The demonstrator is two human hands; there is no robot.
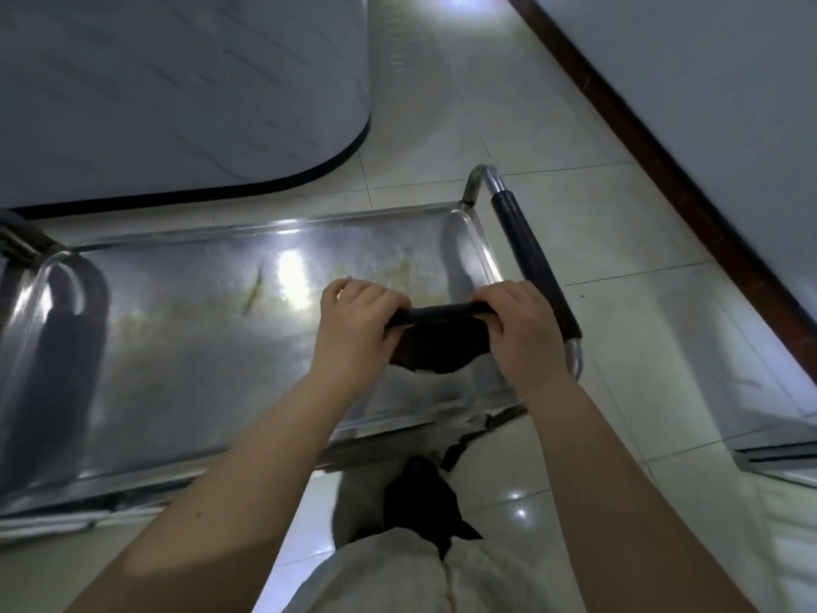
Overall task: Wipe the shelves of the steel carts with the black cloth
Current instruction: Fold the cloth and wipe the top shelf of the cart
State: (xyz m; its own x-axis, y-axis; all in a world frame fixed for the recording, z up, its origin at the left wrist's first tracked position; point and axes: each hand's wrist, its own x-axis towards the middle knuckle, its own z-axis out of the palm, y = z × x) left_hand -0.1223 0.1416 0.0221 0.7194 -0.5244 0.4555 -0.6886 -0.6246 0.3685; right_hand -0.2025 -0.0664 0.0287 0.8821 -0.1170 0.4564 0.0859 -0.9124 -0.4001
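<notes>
Left hand (353, 323) and right hand (519, 323) both grip black cloth (437, 345), stretched between them, above near right part of cart shelf (177, 356); not yet flat on steel; bunched cloth may skip yellow smear (254, 294) at shelf middle; hard push may roll shelf away.

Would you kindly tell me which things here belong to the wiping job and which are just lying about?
Part of the job:
- black cloth, gripped by the left hand and the right hand
- steel cart shelf, with a yellowish smear

Just there:
- cart handle with black grip
- curved white unit
- tiled floor
- brown skirting
</notes>
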